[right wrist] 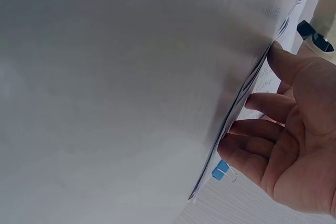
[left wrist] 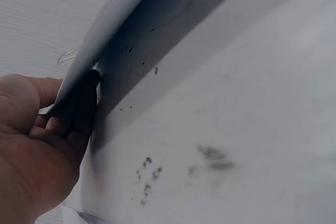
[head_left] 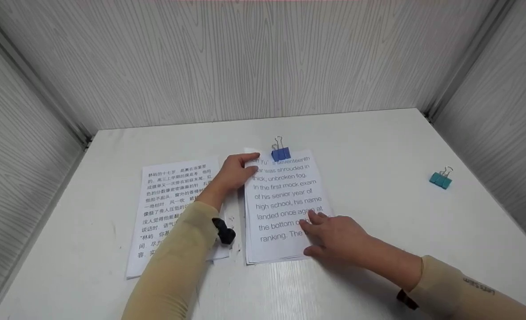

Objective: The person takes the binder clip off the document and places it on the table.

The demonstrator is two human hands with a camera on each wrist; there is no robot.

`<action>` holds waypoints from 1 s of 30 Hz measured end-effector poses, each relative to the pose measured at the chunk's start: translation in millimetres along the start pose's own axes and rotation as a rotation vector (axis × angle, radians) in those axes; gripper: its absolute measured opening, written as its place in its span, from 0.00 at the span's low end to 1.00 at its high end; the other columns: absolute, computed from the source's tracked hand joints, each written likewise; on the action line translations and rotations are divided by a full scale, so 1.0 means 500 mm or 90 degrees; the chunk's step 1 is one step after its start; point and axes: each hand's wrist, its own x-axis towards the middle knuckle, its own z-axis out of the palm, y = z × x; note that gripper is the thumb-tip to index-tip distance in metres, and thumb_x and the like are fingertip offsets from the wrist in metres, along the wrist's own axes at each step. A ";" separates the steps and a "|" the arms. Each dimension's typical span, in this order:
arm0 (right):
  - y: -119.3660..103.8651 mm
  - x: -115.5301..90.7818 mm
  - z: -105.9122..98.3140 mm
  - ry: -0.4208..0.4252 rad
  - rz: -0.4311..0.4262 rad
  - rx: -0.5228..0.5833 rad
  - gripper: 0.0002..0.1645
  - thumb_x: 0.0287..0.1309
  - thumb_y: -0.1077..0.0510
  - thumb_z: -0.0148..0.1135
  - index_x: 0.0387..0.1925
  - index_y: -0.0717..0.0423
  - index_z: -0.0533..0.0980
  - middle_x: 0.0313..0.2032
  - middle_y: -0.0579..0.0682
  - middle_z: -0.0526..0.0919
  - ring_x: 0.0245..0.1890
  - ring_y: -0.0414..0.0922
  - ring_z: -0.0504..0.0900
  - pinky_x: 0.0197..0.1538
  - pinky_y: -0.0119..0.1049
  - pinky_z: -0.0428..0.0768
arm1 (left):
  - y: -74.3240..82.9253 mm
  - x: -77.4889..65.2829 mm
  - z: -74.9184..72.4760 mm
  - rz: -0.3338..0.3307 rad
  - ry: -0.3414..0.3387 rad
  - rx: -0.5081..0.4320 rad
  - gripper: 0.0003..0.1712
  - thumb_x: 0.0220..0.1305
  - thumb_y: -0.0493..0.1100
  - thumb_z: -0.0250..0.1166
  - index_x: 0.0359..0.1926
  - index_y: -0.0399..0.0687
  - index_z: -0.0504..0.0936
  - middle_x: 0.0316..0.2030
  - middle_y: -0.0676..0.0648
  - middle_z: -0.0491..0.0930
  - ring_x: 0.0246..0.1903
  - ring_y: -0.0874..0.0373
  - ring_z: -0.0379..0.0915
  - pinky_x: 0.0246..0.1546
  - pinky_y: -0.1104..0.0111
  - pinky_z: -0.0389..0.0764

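Note:
A stack of paper sheets printed in large English text lies on the table, with a blue binder clip on its top edge, wire handles raised. At the stack's upper left edge my left hand pinches the paper. In the left wrist view, the thumb lies on one side of the lifted sheet and the fingers of the left hand are behind it. My right hand rests on the lower right side of the stack. Its fingers are spread and loosely bent, fingertips along the sheets' edge in the right wrist view.
Left of the stack lies a second set of sheets with Chinese text, partly covered by my left forearm. A teal binder clip stands at the right of the white table. Grey wood-grain panels enclose the back and sides.

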 end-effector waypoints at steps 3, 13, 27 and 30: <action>-0.002 0.000 0.002 0.000 0.000 -0.003 0.39 0.65 0.44 0.73 0.72 0.57 0.76 0.70 0.63 0.76 0.69 0.58 0.78 0.53 0.56 0.85 | 0.001 -0.006 0.000 -0.011 0.006 -0.002 0.29 0.76 0.38 0.63 0.75 0.48 0.75 0.73 0.43 0.73 0.77 0.49 0.61 0.79 0.59 0.57; -0.004 -0.002 0.004 0.010 -0.005 0.007 0.40 0.65 0.42 0.72 0.72 0.55 0.76 0.70 0.62 0.76 0.68 0.58 0.79 0.51 0.55 0.85 | 0.013 -0.030 -0.004 -0.001 0.017 -0.100 0.27 0.77 0.36 0.62 0.74 0.54 0.78 0.66 0.46 0.80 0.50 0.55 0.83 0.61 0.65 0.76; 0.041 -0.012 -0.030 0.079 -0.002 0.149 0.36 0.68 0.44 0.71 0.71 0.56 0.77 0.69 0.58 0.78 0.66 0.59 0.80 0.66 0.59 0.78 | 0.044 -0.073 -0.002 0.030 0.050 -0.112 0.26 0.78 0.37 0.63 0.73 0.56 0.78 0.74 0.56 0.72 0.77 0.58 0.59 0.78 0.63 0.57; 0.057 -0.008 -0.056 0.108 0.037 0.204 0.37 0.68 0.45 0.72 0.72 0.55 0.76 0.70 0.54 0.78 0.69 0.57 0.78 0.68 0.59 0.76 | 0.051 -0.081 -0.003 0.038 0.050 -0.115 0.26 0.78 0.37 0.63 0.73 0.57 0.78 0.74 0.56 0.72 0.76 0.59 0.61 0.77 0.63 0.59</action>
